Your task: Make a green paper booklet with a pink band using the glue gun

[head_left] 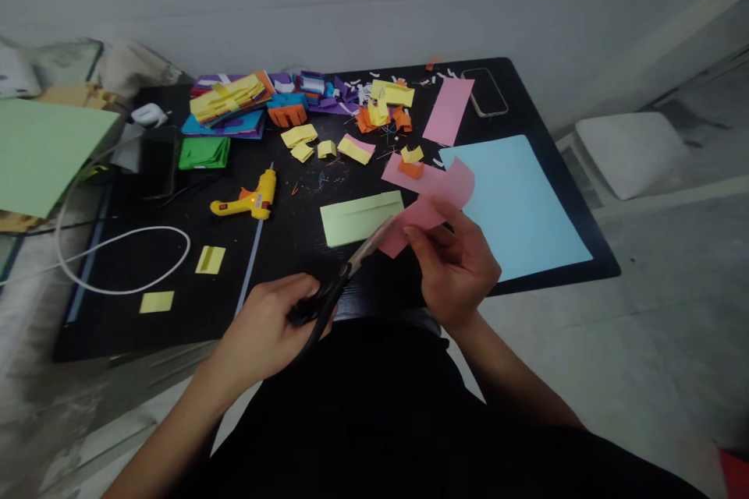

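My left hand is closed around the black handles of a pair of scissors. The blades point up and to the right and meet the left edge of a pink paper piece. That paper is pinched between the thumb and fingers of my right hand, and its far end curls upward. Just behind the blades lies a pale green folded paper. A light blue sheet lies flat to the right, partly behind my right hand. Another pink strip rests farther back.
A yellow glue gun lies left of centre on the black table. A white cable loops at the left. Folded coloured papers and scraps cover the back. A phone sits at the back right; a white stool stands beyond.
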Demonstrator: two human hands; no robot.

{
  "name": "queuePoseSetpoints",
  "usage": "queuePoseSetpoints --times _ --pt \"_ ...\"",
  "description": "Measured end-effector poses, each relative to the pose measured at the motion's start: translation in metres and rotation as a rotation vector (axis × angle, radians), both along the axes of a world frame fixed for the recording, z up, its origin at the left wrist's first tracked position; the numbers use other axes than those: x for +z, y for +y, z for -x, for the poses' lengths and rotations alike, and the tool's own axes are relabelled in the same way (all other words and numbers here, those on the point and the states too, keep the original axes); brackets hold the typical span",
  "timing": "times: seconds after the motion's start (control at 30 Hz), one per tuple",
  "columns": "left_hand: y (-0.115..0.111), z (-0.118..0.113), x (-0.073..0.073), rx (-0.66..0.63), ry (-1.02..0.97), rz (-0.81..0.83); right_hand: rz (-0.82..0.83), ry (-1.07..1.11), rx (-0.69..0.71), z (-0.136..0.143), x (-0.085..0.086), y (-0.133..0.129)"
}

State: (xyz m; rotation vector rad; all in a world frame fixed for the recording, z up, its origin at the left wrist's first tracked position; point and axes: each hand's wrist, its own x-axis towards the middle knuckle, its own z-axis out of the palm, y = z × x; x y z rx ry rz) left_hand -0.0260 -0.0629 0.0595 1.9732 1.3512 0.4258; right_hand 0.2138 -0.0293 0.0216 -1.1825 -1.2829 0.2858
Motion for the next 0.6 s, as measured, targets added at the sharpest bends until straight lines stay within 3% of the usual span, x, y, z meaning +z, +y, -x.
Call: queuePoseSetpoints --times 0.6 --pt "-0.0049 0.0009 -0.0042 0.002 0.014 -0.063 0.015 0.045 0.040 -0.0002 0.0001 0.0003"
